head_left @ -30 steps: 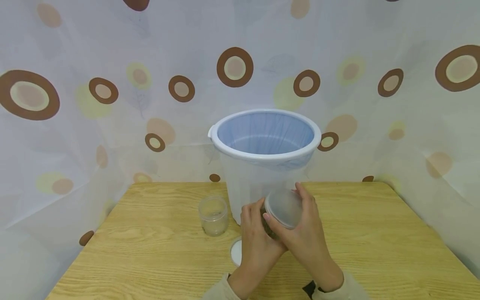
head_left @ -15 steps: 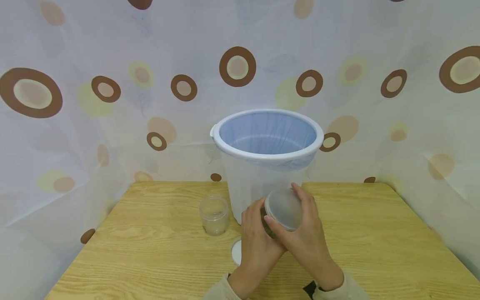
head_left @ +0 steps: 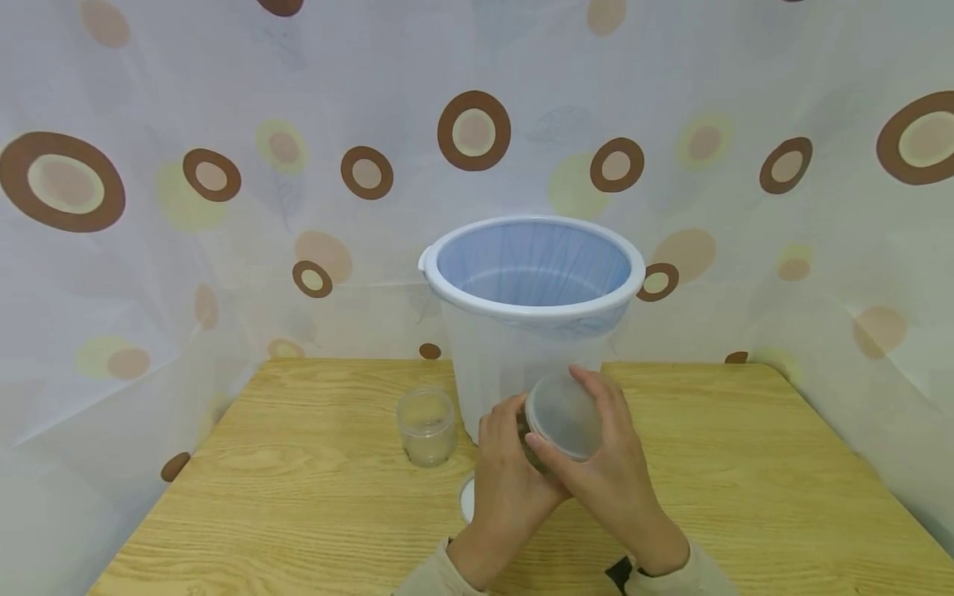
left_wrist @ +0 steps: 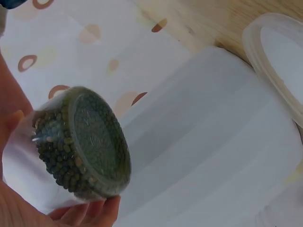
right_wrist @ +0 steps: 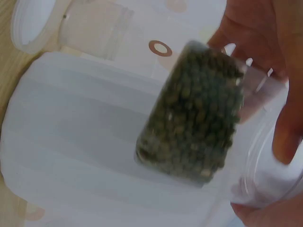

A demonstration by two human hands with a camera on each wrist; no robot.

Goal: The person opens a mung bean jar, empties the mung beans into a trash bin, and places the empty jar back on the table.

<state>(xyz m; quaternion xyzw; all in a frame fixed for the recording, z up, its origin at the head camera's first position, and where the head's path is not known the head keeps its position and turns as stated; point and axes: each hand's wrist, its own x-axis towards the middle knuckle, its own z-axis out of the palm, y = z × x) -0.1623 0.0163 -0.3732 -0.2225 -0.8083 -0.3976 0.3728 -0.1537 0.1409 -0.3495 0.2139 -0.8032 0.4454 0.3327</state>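
Observation:
In the head view, both hands hold a clear plastic jar with a frosted lid [head_left: 564, 416] at the front of a white bin. My left hand [head_left: 510, 480] grips the jar's body from the left. The right hand [head_left: 614, 476] has its thumb and fingers curled round the lid's edge. Green beans, apparently mung beans [left_wrist: 61, 156], fill part of the jar, as the left wrist view shows. The jar is tilted, its base pointing away from me; in the right wrist view the beans [right_wrist: 194, 113] lie packed toward that base.
The white bin [head_left: 514, 364] with a bluish liner [head_left: 522, 257] stands behind the hands. To its left is an open clear jar [head_left: 426, 426]. A round white lid [head_left: 468, 501] lies on the wooden table [head_left: 313, 497], partly hidden by the left hand. Patterned sheets surround the table.
The right hand's fingertips have shifted slightly left along the lid's edge. The left hand keeps its grip on the jar, and the other things stay put.

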